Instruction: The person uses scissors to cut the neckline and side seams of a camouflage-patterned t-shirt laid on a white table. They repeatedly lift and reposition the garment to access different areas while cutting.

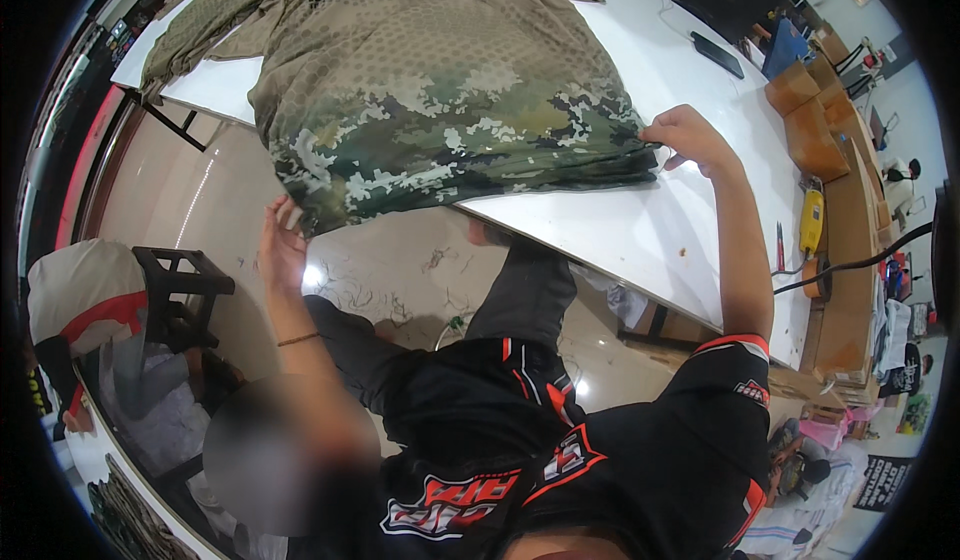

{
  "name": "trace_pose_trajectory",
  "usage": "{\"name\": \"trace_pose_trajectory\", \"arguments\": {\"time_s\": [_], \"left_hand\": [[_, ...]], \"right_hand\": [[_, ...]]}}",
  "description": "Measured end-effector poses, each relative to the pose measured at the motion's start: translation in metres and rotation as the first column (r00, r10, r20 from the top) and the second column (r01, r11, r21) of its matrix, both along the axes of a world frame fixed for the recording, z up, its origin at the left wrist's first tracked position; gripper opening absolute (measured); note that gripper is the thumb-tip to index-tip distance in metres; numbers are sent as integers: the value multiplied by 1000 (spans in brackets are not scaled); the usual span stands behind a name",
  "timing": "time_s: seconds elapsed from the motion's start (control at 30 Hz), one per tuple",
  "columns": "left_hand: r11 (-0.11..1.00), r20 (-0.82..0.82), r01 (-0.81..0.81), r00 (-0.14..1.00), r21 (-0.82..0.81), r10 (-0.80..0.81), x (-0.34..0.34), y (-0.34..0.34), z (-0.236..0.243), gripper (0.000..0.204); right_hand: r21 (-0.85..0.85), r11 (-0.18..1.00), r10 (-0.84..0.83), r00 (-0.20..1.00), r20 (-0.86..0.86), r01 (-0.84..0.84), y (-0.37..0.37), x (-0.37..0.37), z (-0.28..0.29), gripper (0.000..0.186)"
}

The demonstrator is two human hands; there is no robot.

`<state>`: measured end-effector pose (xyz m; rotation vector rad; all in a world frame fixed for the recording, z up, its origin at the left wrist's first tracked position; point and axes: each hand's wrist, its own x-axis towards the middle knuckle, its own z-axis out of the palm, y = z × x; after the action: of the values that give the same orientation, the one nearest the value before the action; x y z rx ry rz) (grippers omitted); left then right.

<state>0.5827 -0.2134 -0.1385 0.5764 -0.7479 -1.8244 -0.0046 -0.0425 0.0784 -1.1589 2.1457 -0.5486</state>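
A camouflage shirt [440, 90], brown at the top and green toward its hem, lies spread over the white table [560, 215]. Its lower left part hangs past the table's edge. My left hand [283, 245] pinches the shirt's left hem corner, out over the floor. At the opposite end of the hem, my right hand [690, 140] grips the other corner just above the tabletop. Between both hands the hem is stretched out, with some folds along it.
A black phone [717, 54] lies on the table at the far right. Along the right edge are a yellow tool [811, 220] with a black cable and brown cardboard boxes [800, 110]. Thread scraps [370, 300] litter the floor. A dark stool [180, 290] and another person [90, 295] are at left.
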Motion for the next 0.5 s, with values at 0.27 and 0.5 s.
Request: {"name": "trace_pose_trajectory", "arguments": {"time_s": [0.27, 0.5], "left_hand": [[987, 330, -60, 944, 152, 7, -29, 18, 24, 35], [976, 248, -192, 945, -102, 212, 13, -19, 106, 20]], "right_hand": [[-33, 992, 120, 992, -50, -122, -3, 14, -9, 14], [-299, 953, 38, 997, -68, -57, -2, 9, 23, 14]]}}
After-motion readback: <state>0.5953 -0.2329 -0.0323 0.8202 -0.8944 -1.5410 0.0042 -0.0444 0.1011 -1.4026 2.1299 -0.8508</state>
